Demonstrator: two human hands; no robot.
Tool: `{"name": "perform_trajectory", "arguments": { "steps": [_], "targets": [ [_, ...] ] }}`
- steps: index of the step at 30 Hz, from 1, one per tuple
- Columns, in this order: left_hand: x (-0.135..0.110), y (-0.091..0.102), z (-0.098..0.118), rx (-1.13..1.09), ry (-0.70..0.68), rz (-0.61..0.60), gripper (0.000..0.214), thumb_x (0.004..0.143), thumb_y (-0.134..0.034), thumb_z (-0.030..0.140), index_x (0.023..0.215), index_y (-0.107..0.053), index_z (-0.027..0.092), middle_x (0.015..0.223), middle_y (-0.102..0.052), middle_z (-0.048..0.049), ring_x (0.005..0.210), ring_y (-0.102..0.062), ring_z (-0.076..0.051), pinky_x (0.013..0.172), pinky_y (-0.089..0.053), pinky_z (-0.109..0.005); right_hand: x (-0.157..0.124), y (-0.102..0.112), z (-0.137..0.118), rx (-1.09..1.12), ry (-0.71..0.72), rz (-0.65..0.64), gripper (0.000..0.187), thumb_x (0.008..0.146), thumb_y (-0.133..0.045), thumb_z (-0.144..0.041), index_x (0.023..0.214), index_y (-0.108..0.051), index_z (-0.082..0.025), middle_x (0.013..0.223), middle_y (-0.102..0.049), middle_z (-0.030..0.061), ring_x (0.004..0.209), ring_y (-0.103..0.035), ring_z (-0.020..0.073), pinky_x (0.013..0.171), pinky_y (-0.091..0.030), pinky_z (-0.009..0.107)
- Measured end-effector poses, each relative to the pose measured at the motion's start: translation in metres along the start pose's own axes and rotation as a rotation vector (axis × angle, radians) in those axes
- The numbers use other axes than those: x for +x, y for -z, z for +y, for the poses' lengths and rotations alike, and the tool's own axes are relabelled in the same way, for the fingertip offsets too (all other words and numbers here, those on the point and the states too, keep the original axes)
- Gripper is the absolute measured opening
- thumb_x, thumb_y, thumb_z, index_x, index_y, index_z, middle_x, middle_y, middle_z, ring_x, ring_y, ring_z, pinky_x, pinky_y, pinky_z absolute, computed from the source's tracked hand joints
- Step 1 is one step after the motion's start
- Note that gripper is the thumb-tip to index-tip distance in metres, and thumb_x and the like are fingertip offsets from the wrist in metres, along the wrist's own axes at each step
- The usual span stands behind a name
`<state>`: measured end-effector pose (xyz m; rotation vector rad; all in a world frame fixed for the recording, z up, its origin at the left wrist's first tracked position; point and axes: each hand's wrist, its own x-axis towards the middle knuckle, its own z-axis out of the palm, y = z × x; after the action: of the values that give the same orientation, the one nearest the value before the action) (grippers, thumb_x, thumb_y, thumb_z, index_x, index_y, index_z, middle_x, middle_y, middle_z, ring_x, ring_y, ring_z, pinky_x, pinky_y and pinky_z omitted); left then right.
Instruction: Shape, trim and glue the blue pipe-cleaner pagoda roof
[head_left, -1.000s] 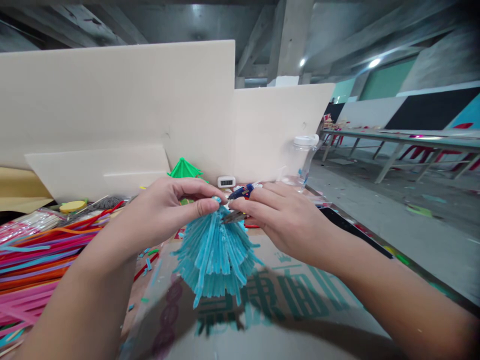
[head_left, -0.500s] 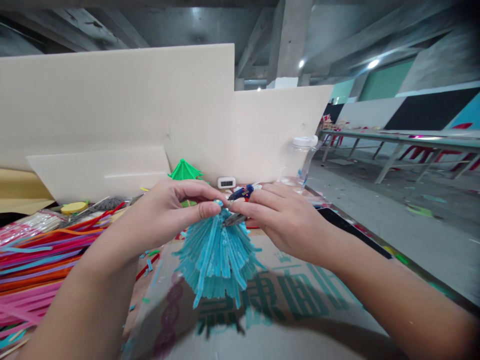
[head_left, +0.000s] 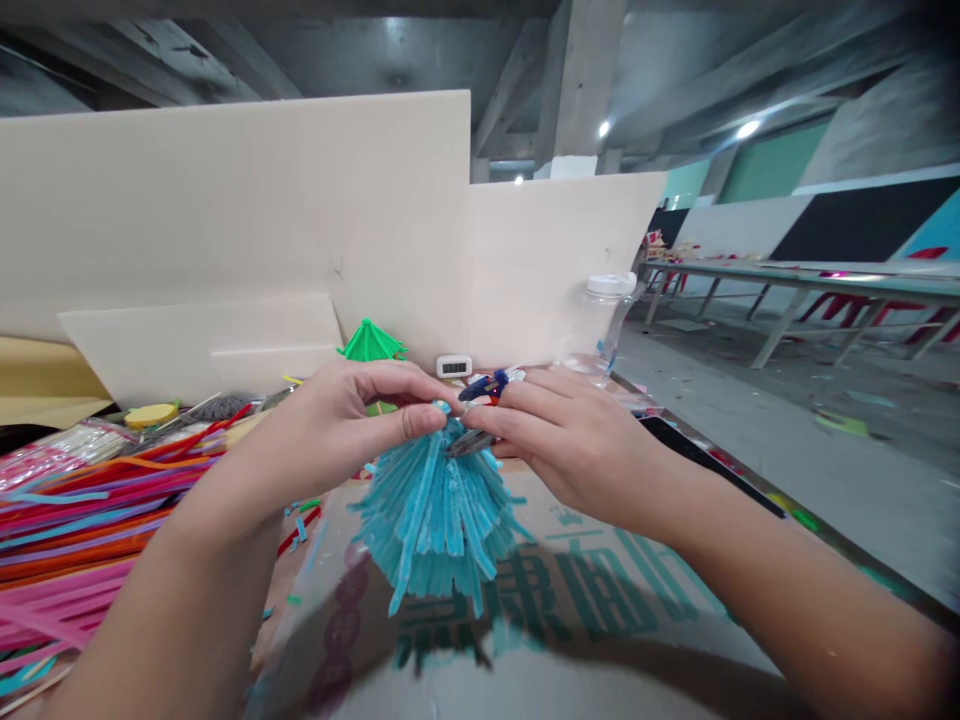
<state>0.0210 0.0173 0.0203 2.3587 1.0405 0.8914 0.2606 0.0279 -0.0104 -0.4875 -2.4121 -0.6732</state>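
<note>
A blue layered cone of pipe cleaners [head_left: 442, 520], like a small roof or umbrella, hangs just above a printed cardboard sheet [head_left: 600, 655]. My left hand [head_left: 360, 410] pinches its top between thumb and fingers. At the right of that top, the fingers of my right hand [head_left: 555, 420] are closed around a grey metal tool [head_left: 471, 442] whose narrow tip lies against the blue strands. Its handle is hidden by the hand, so pliers or scissors I cannot tell. My fingertips nearly meet at the cone's peak.
Loose coloured pipe cleaners [head_left: 82, 540] lie at left. Behind my hands stand a green cone [head_left: 371, 341], a small white digital timer [head_left: 454, 366] and a dark blue object [head_left: 484, 386]. A clear jar [head_left: 600, 325] stands before the white upright board [head_left: 555, 260].
Almost nothing differs. The view has shifted very slightly, while both hands keep their hold at the top of the blue cone.
</note>
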Motion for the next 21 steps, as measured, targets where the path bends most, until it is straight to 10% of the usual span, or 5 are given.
{"name": "perform_trajectory", "arguments": {
  "steps": [21],
  "targets": [
    [-0.0005, 0.0004, 0.0025, 0.004, -0.025, 0.000, 0.018, 0.087, -0.062, 0.034, 0.098, -0.073, 0.025, 0.095, -0.073, 0.0010, 0.088, -0.065, -0.015, 0.078, -0.049, -0.023, 0.0003, 0.0038, 0.0024, 0.041, -0.032, 0.020, 0.027, 0.097, -0.040, -0.018, 0.113, -0.061, -0.014, 0.089, -0.063, 0.0067, 0.084, -0.051, 0.0181, 0.072, -0.035, 0.031]
  ]
}}
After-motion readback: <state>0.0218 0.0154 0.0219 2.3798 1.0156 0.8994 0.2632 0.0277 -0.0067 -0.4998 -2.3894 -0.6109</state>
